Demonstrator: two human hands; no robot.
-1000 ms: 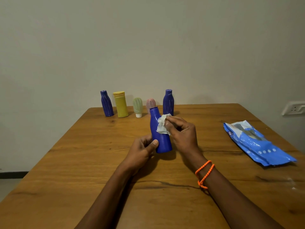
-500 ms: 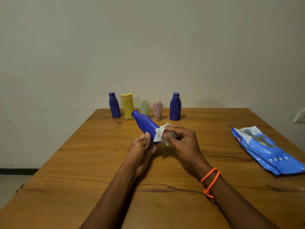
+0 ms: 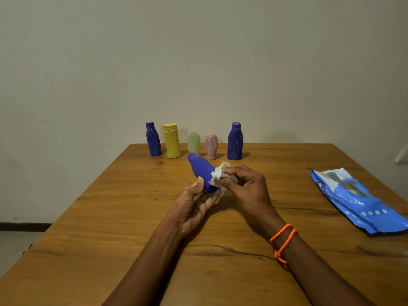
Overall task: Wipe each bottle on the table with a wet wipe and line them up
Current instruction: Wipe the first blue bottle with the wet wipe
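Presently a blue bottle point(image 3: 201, 173) is held tilted above the table point(image 3: 110, 206), cap toward eleven o'clock, its base gripped in the curled fingers of the left hand point(image 3: 194, 202). A crumpled wet wipe point(image 3: 218, 173) is pinched against its body by the right hand point(image 3: 247, 186). The bottle is judged light, stiff plastic — slippery once damp — best held low by the base. Six bottles are counted: five in a row at twelve o'clock, one in hand. One wipes packet point(image 3: 357, 199) lies at three o'clock.

At three o'clock the frame edge cuts off the wall socket point(image 3: 403, 154), and the held blue bottle's point(image 3: 202, 172) base hides behind the wet wipe point(image 3: 217, 173).
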